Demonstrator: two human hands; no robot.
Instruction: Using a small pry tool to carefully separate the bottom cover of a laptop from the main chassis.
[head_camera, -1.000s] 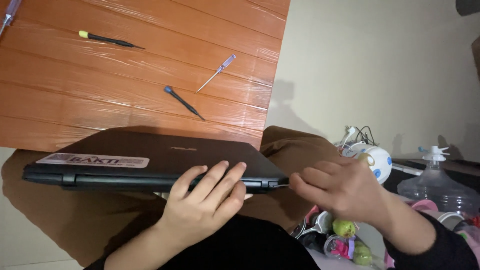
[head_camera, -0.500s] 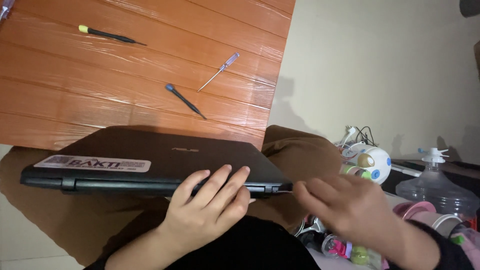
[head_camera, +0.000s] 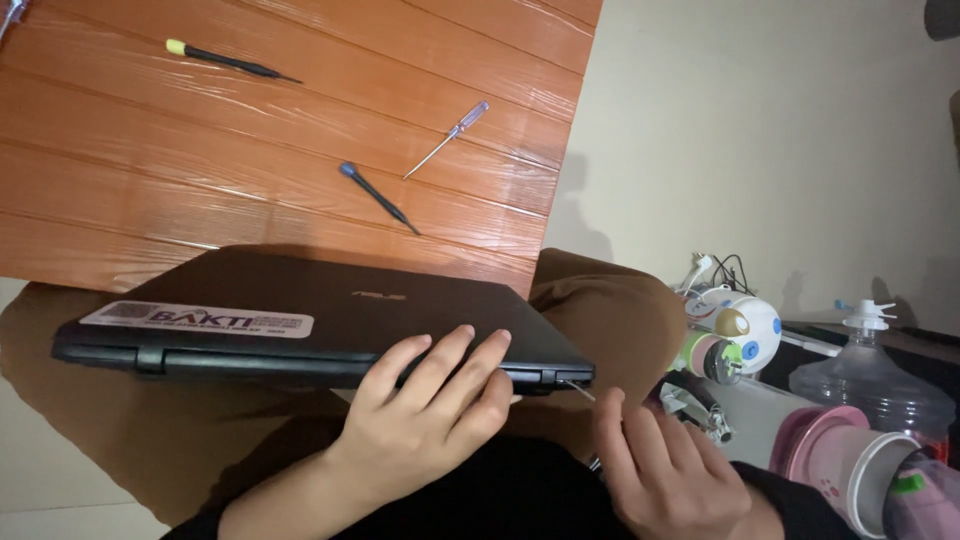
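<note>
**Closed laptop steadied at its near edge**

Currently, a closed black laptop (head_camera: 330, 325) is laid across the lap, its far edge over the orange wooden board (head_camera: 250, 150). The left hand (head_camera: 420, 420) is curled over the laptop's near edge, fingers spread on the lid. The right hand (head_camera: 665, 480) is held just right of the laptop's near corner, pinching a thin metal tool (head_camera: 578, 388). Beyond the laptop, three screwdrivers (head_camera: 378, 197) lie on the board.

Beyond the fingers, three slim screwdrivers lie apart on an orange-brown wood-plank table (head_camera: 150, 180): a yellow-capped black one (head_camera: 230, 61), a clear purple-handled one (head_camera: 447, 139) and a blue-capped black one (head_camera: 377, 197). Right of the fingers stand a clear plastic water jug (head_camera: 872, 385) and a pink cylindrical cup (head_camera: 840, 462).
</note>
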